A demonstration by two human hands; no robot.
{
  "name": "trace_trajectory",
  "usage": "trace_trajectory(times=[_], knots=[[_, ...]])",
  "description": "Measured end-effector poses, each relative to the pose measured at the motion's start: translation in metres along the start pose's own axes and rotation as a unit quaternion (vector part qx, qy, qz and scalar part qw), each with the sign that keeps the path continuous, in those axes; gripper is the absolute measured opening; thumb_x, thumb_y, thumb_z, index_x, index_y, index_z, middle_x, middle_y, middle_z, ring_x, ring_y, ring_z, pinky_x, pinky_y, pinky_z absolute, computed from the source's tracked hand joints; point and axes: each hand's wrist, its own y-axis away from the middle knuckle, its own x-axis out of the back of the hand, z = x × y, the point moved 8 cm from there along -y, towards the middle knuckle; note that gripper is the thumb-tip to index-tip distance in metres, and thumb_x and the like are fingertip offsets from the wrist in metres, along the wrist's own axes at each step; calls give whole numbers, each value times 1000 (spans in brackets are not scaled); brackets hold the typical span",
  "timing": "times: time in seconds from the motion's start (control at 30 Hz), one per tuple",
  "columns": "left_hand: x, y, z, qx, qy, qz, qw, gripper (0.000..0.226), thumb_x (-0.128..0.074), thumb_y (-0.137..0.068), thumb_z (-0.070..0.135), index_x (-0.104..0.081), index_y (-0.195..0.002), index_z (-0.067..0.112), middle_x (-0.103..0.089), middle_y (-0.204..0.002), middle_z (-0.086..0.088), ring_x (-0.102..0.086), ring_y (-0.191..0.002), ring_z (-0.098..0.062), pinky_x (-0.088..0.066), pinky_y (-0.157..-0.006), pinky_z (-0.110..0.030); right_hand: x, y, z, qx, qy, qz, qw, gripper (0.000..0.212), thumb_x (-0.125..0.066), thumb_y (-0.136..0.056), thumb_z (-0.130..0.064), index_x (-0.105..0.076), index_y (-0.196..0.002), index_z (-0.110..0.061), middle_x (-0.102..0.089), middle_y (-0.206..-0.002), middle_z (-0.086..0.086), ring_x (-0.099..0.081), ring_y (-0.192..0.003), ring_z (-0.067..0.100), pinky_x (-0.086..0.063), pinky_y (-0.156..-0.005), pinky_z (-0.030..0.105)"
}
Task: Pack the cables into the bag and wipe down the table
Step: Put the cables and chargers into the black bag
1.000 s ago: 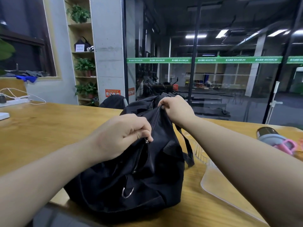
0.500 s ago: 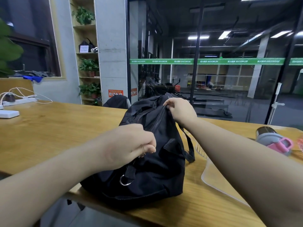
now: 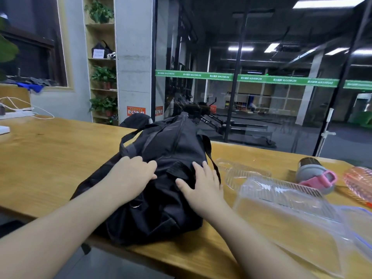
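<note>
A black fabric bag lies on the wooden table, its top zip drawn closed and its straps hanging at both sides. My left hand rests on the near left part of the bag with the fingers bent over the fabric. On the near right part, by a black strap tab, my right hand lies flat with fingers spread. No loose cables show near the bag.
Clear plastic containers lie right of the bag. Behind them a grey bottle with a pink lid lies on its side beside a pink ribbed item. A white power strip with cable sits far left. The table's near edge runs under the bag.
My left hand let go of the zip pull and my right hand left the bag's far end. Both now lie on the near part of the bag, which sits lower and flatter.
</note>
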Motion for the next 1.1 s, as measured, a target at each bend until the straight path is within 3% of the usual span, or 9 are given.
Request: trace_trajectory(times=[0.07,0.13,0.27,0.4,0.47,0.57,0.7,0.8,1.1], knots=[[-5,-3,0,29,7,-15,999,21,-31,-99,40,-31,-89,21,-56,-90,3,-34,-61,-12,-27,-65,-29,-13,-3,5,-46,-16,-30,998,84,-42,-86,-66,0,-150,-32,12,-158,-3,8,-145,30,-4,-114,53],[0,-5,7,46,19,8,999,13,-42,-96,30,-31,-93,23,-48,-96,4,-45,-85,-17,-27,-67,-29,-20,-7,4,-53,-49,-27,997,86,-44,-86,-64,4,-150,-30,15,-158,1,8,-144,34,-6,-114,50],[22,-12,32,26,94,117,988,40,-50,-82,10,-39,-116,29,-38,-112,5,-41,-104,-19,-33,-78,-29,-24,-9,5,-59,-81,-4,995,84,-46,-92,-50,9,-150,-22,16,-157,6,8,-143,36,-5,-115,46],[15,-26,54,41,330,49,942,64,-36,-77,4,-40,-129,41,-41,-135,15,-36,-126,-15,-25,-107,-45,-18,-10,18,-111,-305,70,943,62,-46,-87,-10,-18,-141,0,-16,-152,19,-19,-139,33,-23,-113,47],[-1,-30,58,71,393,26,916,61,-34,-78,9,-44,-125,46,-42,-136,19,-29,-131,-12,-13,-109,-57,-17,-11,26,-128,-341,89,927,47,-46,-84,-2,-33,-128,3,-35,-140,20,-35,-129,34,-33,-106,48],[-19,-26,57,85,341,62,934,48,-38,-83,25,-45,-123,50,-39,-136,18,-19,-132,-7,-8,-107,-56,-21,-14,27,-124,-303,63,943,33,-44,-84,2,-39,-117,-2,-44,-128,16,-45,-117,31,-38,-102,44],[-34,-29,49,81,238,115,961,51,-40,-84,34,-36,-132,51,-35,-142,11,-16,-136,-12,-13,-106,-53,-27,-29,18,-117,-258,2,959,42,-39,-90,0,-32,-130,-4,-42,-135,14,-46,-120,31,-42,-101,41],[-46,-40,34,84,218,117,965,48,-41,-85,33,-37,-131,50,-33,-143,9,-16,-137,-14,-11,-106,-55,-38,-49,8,-106,-204,-22,973,39,-37,-95,-4,-29,-133,-5,-39,-139,12,-43,-123,28,-38,-104,37],[-94,-75,-42,129,205,76,967,56,-45,-86,12,-40,-123,53,-28,-146,7,-6,-141,-17,14,-108,-52,-96,-105,-33,-34,-160,-81,983,68,-36,-96,-7,3,-151,-18,-6,-159,0,-18,-143,23,-27,-113,39]])
